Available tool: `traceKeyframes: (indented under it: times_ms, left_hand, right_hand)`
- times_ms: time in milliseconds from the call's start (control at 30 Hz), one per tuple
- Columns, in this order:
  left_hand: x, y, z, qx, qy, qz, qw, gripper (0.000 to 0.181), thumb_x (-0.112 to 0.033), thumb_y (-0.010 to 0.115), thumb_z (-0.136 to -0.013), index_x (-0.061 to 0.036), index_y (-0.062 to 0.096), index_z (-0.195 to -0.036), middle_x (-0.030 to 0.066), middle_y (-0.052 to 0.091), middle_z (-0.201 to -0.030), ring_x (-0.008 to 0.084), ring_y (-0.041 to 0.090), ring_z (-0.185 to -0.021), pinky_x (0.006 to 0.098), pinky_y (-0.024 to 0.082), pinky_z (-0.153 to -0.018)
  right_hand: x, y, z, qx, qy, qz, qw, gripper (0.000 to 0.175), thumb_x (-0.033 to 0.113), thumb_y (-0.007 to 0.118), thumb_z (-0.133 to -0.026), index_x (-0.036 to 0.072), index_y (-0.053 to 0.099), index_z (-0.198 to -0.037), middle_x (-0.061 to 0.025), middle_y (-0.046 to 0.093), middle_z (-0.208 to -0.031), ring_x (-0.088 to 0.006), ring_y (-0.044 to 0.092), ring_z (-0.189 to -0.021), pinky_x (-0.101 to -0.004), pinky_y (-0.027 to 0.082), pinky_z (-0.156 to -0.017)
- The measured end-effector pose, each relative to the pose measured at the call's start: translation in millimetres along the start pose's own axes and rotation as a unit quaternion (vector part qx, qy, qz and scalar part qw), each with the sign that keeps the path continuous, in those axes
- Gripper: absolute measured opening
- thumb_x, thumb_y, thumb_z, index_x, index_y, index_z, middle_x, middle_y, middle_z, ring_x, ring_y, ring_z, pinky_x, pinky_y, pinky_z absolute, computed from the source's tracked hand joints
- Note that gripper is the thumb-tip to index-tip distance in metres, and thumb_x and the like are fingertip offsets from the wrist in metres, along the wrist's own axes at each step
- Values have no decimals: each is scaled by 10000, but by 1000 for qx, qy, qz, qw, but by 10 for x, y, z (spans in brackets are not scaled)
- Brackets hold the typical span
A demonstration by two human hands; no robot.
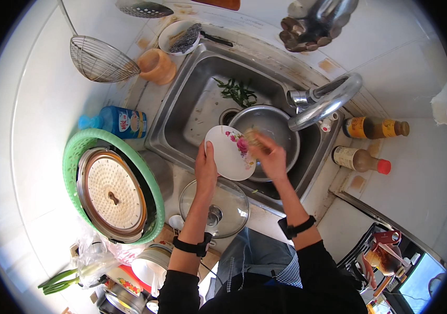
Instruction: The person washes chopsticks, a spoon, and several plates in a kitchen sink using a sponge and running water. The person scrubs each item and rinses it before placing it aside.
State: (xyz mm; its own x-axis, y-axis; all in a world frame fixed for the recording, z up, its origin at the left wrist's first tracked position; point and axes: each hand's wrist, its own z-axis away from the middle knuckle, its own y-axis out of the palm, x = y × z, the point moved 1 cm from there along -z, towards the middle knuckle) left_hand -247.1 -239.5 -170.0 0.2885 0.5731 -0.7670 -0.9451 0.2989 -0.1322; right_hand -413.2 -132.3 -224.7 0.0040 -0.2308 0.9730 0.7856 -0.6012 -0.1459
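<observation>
My left hand grips the near left rim of a white plate with pink printed flowers, thumb on its face. The plate is tilted over the front of a stainless steel sink. My right hand holds a yellowish scrubber against or close to the plate's right side; both are motion-blurred, so contact is hard to tell. Below them a round metal basin sits in the sink, partly hidden by the plate and my right hand. Green vegetable scraps lie behind it near the drain.
A chrome faucet arches over the basin. Two bottles stand at right, one red-capped. At left are a blue detergent bottle and a green plastic basket holding a steamer tray. A glass lid lies in front of the sink.
</observation>
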Motion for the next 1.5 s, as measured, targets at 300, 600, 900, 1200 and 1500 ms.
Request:
traceKeyframes:
  times_ms: [300, 600, 900, 1200, 1500]
  left_hand:
    - [4, -33, -13, 5, 121, -3, 993, 460, -328, 437, -1086, -26, 526, -1421, 153, 615, -1333, 246, 591, -1190, 347, 442, -1017]
    - [-120, 156, 290, -92, 198, -107, 970, 431, -267, 453, -1076, -36, 514, -1434, 167, 595, -1378, 266, 581, -1246, 369, 449, -1036]
    - [-335, 114, 248, -70, 275, -70, 956, 459, -314, 435, -1087, -63, 479, -1468, 173, 569, -1405, 270, 571, -1259, 362, 418, -1068]
    - [-221, 233, 178, 76, 94, 143, 982, 511, -342, 537, -1055, -85, 453, -1488, 87, 593, -1289, 203, 594, -1157, 340, 459, -1017]
    - [-162, 112, 68, 13, 70, 89, 994, 751, -147, 855, -811, -45, 470, -1447, 100, 597, -1243, 182, 587, -1162, 354, 487, -1010]
  right_hand:
    - [646, 716, -123, 128, -219, 190, 948, 379, 19, 672, -851, 99, 722, -1218, -156, 652, -1311, -375, 631, -1090, -413, 502, -996]
    - [182, 373, -171, -63, -102, 377, 918, 294, 44, 697, -791, 122, 763, -1067, -133, 609, -1060, -371, 617, -1006, -465, 557, -828]
    - [383, -240, 102, -88, -38, 104, 990, 365, 27, 748, -803, 90, 739, -1163, -123, 628, -1232, -271, 685, -1027, -381, 548, -914]
    - [763, 208, 273, 99, -195, 184, 958, 456, 54, 811, -778, 100, 669, -1209, -123, 590, -1328, -278, 620, -1150, -375, 499, -988]
    - [201, -82, 217, -9, 152, -570, 808, 411, 108, 645, -969, 35, 545, -1361, -100, 625, -1335, -226, 593, -1242, -431, 467, -1104]
